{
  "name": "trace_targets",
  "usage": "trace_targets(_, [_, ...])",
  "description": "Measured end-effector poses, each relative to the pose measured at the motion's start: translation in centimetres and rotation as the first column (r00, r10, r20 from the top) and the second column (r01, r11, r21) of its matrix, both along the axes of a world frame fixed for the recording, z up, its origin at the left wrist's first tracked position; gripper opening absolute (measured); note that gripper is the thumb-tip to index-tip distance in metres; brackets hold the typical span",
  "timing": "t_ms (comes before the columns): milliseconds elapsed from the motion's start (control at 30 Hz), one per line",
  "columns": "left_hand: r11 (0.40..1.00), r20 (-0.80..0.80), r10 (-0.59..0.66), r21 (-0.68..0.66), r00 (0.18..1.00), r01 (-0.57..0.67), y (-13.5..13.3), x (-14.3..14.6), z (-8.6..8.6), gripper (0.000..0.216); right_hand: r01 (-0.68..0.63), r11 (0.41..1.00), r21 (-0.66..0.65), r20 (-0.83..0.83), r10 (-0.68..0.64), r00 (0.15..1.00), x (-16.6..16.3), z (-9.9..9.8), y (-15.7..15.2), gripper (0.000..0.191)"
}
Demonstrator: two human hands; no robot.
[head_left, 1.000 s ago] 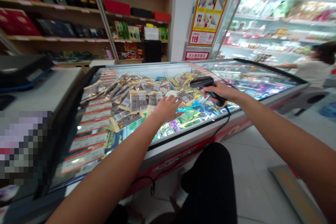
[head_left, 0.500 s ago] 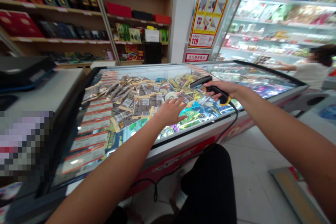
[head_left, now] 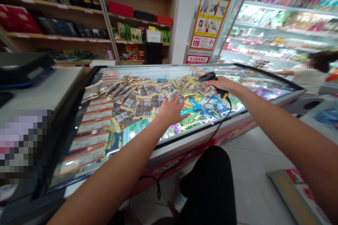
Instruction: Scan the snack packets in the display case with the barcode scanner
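Note:
My right hand (head_left: 221, 84) grips a black and yellow barcode scanner (head_left: 207, 76), its head pointing left over the freezer. From the handle a dark cable (head_left: 221, 123) hangs down past the freezer's front edge. My left hand (head_left: 171, 109) is open, fingers spread, over the near side of several small snack packets (head_left: 144, 107) heaped on the glass top. Yellow packets (head_left: 185, 83) lie beyond it, below and left of the scanner. Blue packets (head_left: 213, 107) sit between my hands and the front edge. Whether my left fingers touch a packet I cannot tell.
The chest freezer (head_left: 185, 144) spans the middle, with price labels (head_left: 91, 126) along its left. A counter (head_left: 62, 84) stands at left, shelves (head_left: 139, 5) behind. At far right a person (head_left: 308, 74) reaches toward a lit chiller (head_left: 280, 24). A box (head_left: 295, 197) lies on the floor.
My right hand has moved the barcode scanner slightly up and away over the freezer, and its cable has shifted along. My left hand has barely moved.

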State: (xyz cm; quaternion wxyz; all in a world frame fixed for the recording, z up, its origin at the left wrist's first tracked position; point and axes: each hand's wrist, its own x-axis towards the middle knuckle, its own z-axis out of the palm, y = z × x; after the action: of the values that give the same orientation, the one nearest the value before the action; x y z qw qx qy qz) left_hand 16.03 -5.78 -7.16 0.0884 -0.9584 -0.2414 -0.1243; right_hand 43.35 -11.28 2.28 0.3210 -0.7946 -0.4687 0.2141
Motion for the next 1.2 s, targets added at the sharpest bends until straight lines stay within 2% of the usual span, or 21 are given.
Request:
trace_targets(100, [0.99, 0.066, 0.143, -0.002, 0.988, -0.143, 0.4, -0.3, 0.6, 0.062, 0.069, 0.997, 0.032, 0.094, -0.072, 0.993, 1.2, -1.1, 1.4, 0.025])
trace_targets(233, [0.958, 0.147, 0.283, -0.007, 0.948, -0.285, 1.4, -1.1, 1.1, 0.056, -0.049, 0.999, 0.005, -0.01, 0.049, 0.999, 2.2, -2.4, 2.8, 0.026])
trace_targets(333, [0.952, 0.211, 0.297, 0.015, 0.931, -0.306, 1.9, -1.7, 1.2, 0.05, -0.151, 0.989, 0.0, -0.137, 0.149, 0.979, 1.9, -2.5, 3.0, 0.027])
trace_targets(467, [0.95, 0.197, 0.306, 0.003, 0.931, -0.313, 2.3, -2.1, 1.4, 0.042, -0.116, 0.991, 0.061, -0.326, 0.129, 0.936, 1.2, -1.7, 2.4, 0.02])
trace_targets(567, [0.941, 0.141, 0.335, -0.006, 0.932, -0.338, 2.5, -2.4, 1.4, 0.036, -0.171, 0.985, -0.008, -0.522, 0.142, 0.841, 1.2, -1.0, 1.6, 0.017])
trace_targets(633, [0.941, 0.12, 0.336, 0.01, 0.934, -0.339, 2.5, -2.5, 1.5, 0.035, -0.207, 0.976, -0.067, -0.571, 0.133, 0.81, 1.3, -0.6, 0.9, 0.019])
trace_targets(733, [0.966, 0.095, 0.255, 0.026, 0.962, -0.259, 2.2, -2.3, 1.6, 0.036, -0.169, 0.982, -0.082, -0.5, 0.106, 0.86, 1.1, -0.4, -0.3, 0.017])
trace_targets(833, [0.999, 0.027, 0.048, -0.017, 0.998, -0.047, 1.9, -1.4, 1.4, 0.04, -0.095, 0.994, -0.059, -0.426, 0.061, 0.903, 0.8, -0.6, -1.6, 0.015])
trace_targets(933, [0.99, -0.079, -0.135, -0.041, 0.988, 0.132, 1.8, 0.2, 0.9, 0.044, -0.049, 0.995, -0.083, -0.401, 0.012, 0.916, 1.2, -0.9, -2.6, 0.014])
trace_targets(1067, [0.978, -0.182, -0.206, -0.005, 0.962, 0.209, 2.3, 1.7, 0.6, 0.044, -0.016, 0.997, -0.072, -0.421, -0.016, 0.907, 3.6, -1.5, -3.8, 0.017])
trace_targets(1200, [0.974, -0.166, -0.221, 0.004, 0.961, 0.225, 2.7, 1.7, 0.3, 0.047, 0.046, 0.998, -0.046, -0.502, -0.063, 0.862, 6.4, -1.8, -5.2, 0.017])
